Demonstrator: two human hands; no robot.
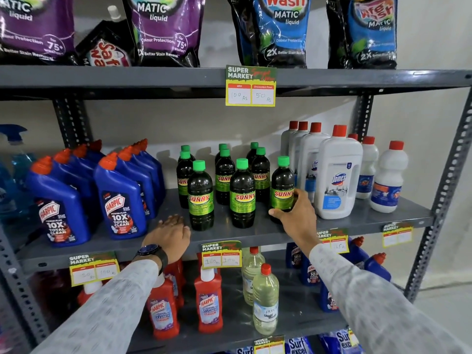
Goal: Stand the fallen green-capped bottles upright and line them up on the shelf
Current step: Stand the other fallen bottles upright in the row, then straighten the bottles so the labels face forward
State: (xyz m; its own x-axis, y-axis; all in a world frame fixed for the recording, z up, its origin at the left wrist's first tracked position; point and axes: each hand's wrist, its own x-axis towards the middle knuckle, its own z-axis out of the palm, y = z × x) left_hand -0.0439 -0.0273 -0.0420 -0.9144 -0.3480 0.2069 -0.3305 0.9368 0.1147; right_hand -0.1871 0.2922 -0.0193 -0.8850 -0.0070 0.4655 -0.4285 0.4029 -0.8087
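Grey shelf, right hand gripping upright bottle, left hand flat

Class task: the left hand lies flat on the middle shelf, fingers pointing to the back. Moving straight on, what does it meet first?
Probably nothing soon: the left hand points into the gap between the blue Harpic bottle and the front-left green-capped bottle; depth is uncertain.

Blue Harpic bottles, white Domex bottle, purple detergent pouches, price tag
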